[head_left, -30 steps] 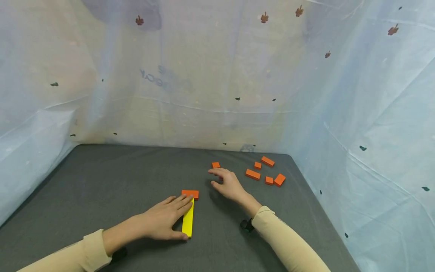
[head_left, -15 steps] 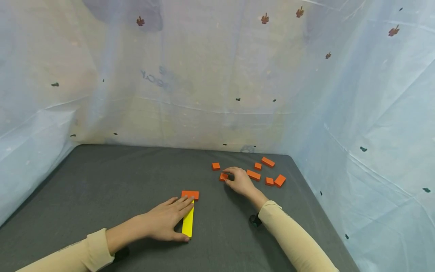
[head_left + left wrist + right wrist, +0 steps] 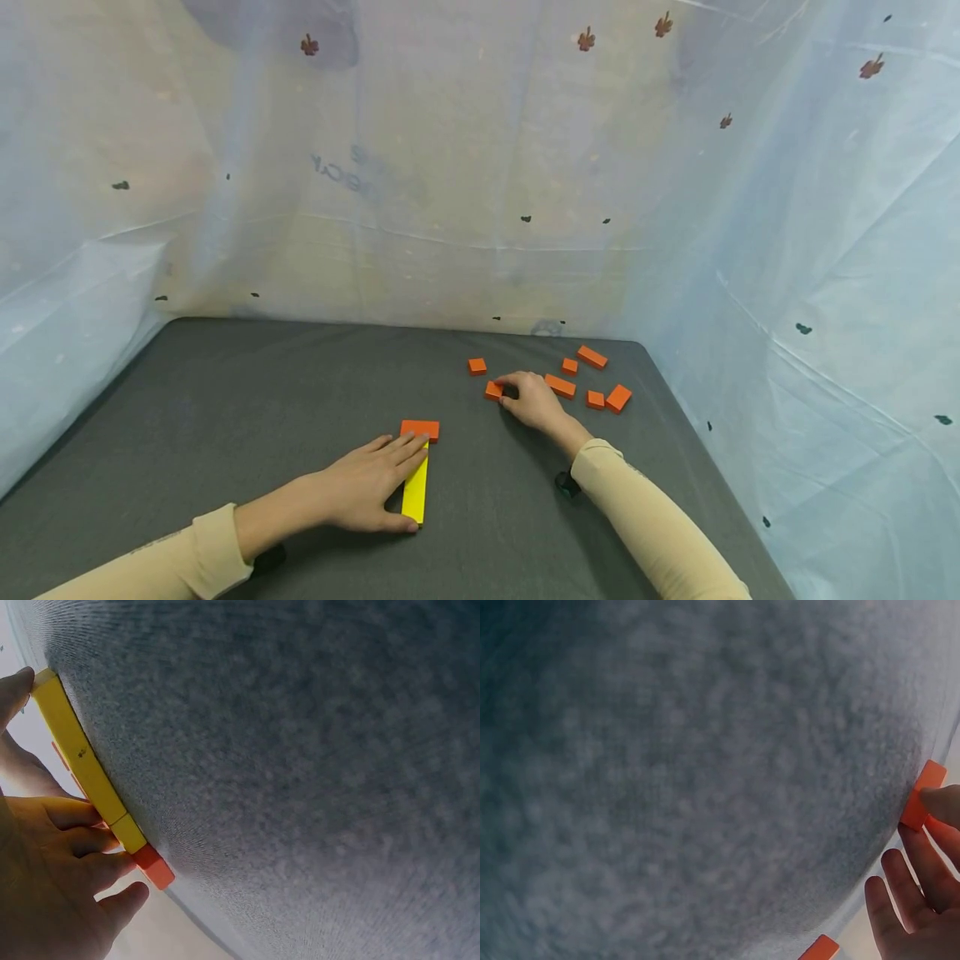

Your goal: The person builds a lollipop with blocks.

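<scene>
In the head view my left hand [image 3: 365, 486] lies with fairly straight fingers along a yellow bar [image 3: 415, 492]. Its fingertips touch an orange block [image 3: 420, 428] set crosswise at the bar's far end, while the thumb rests by the near end. A seam across the yellow bar [image 3: 82, 754] shows in the left wrist view. Farther right, my right hand [image 3: 536, 404] pinches a small orange block [image 3: 492, 390] between thumb and forefinger, at the table surface. The right wrist view shows the thumb on that orange block [image 3: 924, 796], with the other fingers spread below.
A lone orange block [image 3: 477, 367] lies just beyond the right hand. Several more lie to its right, among them a long block [image 3: 560, 386] and a tilted one [image 3: 618, 398]. Plastic sheeting [image 3: 420, 167] hangs behind and beside the dark table [image 3: 262, 392].
My right hand has moved right across the table and come down to pinch the small orange block, which it hid a second ago. The left hand and the yellow bar have stayed put.
</scene>
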Demonstrator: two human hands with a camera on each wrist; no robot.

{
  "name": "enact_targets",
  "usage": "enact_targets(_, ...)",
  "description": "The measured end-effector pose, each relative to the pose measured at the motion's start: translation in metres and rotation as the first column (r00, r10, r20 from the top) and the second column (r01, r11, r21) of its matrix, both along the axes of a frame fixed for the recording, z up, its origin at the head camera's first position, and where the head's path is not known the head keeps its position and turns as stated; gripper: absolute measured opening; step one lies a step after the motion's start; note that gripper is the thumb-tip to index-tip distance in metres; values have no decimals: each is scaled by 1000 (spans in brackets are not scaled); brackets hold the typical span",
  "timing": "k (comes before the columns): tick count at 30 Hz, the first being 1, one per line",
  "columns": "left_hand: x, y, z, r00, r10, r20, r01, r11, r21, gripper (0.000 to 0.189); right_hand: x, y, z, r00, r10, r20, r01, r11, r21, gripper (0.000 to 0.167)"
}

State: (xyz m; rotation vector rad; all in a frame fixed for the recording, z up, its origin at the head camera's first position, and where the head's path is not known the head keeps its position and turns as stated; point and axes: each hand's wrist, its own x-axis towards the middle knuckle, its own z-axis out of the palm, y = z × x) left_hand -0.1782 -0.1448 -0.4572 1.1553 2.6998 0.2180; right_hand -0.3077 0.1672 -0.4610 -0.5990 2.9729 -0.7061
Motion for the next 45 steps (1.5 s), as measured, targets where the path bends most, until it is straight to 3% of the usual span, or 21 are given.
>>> enact_targets(14,1,0,2,1000,-7,-12,6,1000,-20,101,5,-5,0,1000,-2,-13,2,1000,-29,32)
enact_targets(25,0,1,2,1000,2,-5,-2,1000,-30,101,10,-30,7,995,81,-66,-87,991,-99,34)
enact_targets(45,-2,2,3,1000,-5,-13,5,999,-33,102,21,-90,7,969,238,-71,-242,969,-51,33)
